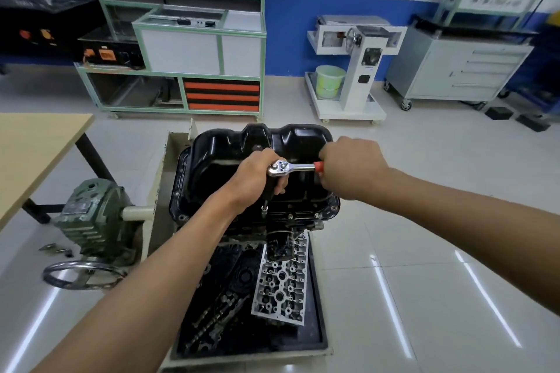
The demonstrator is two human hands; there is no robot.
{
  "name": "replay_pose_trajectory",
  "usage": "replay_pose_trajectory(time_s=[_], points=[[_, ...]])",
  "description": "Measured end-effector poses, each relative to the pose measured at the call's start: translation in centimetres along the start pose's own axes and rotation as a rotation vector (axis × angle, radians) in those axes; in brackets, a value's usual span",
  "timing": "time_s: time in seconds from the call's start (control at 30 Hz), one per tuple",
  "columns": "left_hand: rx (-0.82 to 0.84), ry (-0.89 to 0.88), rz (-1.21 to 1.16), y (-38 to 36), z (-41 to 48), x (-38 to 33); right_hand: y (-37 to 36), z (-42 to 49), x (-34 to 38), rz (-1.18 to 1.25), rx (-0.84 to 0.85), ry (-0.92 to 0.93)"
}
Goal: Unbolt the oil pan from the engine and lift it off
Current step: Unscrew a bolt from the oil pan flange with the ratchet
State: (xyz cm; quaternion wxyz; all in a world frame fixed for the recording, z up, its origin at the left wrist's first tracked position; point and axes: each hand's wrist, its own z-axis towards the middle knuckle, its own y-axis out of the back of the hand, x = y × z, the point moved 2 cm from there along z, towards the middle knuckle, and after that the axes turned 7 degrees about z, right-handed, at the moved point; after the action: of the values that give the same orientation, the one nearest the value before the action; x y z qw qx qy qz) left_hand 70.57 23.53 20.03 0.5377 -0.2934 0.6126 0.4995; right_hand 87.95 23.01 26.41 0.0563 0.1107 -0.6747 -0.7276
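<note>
The black oil pan [242, 142] sits upside-up on the inverted engine [291, 221], which is mounted on a stand. Bolts show along the pan's near flange [317, 215]. A chrome ratchet [281, 167] with a red handle stands over the near flange on a long extension whose socket [265, 209] meets a flange bolt. My left hand [257, 178] grips the extension just under the ratchet head. My right hand [348, 166] grips the red handle, which points to the right.
A black drip tray [318, 312] below the engine holds a cylinder head [283, 281] and camshafts. The stand's green gearbox [91, 215] and handwheel [78, 274] are at the left. A wooden table [36, 154] stands at far left. Cabinets and a white cart line the far wall.
</note>
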Motion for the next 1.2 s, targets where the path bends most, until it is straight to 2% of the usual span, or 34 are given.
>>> replay_pose_trajectory(time_s=[0.1, 0.23, 0.43, 0.6, 0.7, 0.83, 0.97, 1.03, 1.1, 1.2], points=[[-0.002, 0.041, -0.097, 0.0, 0.0, -0.1, 0.2, 2.1, 0.4, -0.134, -0.105, 0.114], [0.054, 0.043, -0.085, 0.1, 0.1, -0.4, 0.6, 4.5, 1.1, -0.208, -0.215, 0.158], [0.086, 0.069, -0.091, 0.2, 0.6, -0.5, 1.4, 7.9, 4.2, -0.311, -0.252, 0.223], [0.050, 0.080, -0.106, -0.1, 0.9, -0.4, 1.5, 8.8, 5.0, -0.275, -0.283, 0.280], [0.014, 0.071, -0.099, -0.4, 0.8, -0.1, 1.1, 7.9, 4.0, -0.238, -0.243, 0.286], [-0.051, 0.067, -0.123, -0.2, 0.5, 0.0, 0.8, 4.7, 1.1, -0.164, -0.116, 0.168], [-0.112, 0.084, -0.149, 0.0, 0.9, 0.0, 0.1, -0.9, 0.6, 0.153, 0.115, 0.045], [-0.126, 0.081, -0.138, -0.2, 1.1, -0.1, -0.4, -3.7, 1.9, 0.510, 0.329, 0.002], [-0.127, 0.068, -0.107, -0.3, 1.1, -0.1, -0.9, -5.9, 4.3, 0.972, 0.530, -0.107], [-0.117, 0.056, -0.131, -0.4, 1.1, -0.2, -1.7, -7.6, 8.1, 1.528, 0.667, -0.379]])
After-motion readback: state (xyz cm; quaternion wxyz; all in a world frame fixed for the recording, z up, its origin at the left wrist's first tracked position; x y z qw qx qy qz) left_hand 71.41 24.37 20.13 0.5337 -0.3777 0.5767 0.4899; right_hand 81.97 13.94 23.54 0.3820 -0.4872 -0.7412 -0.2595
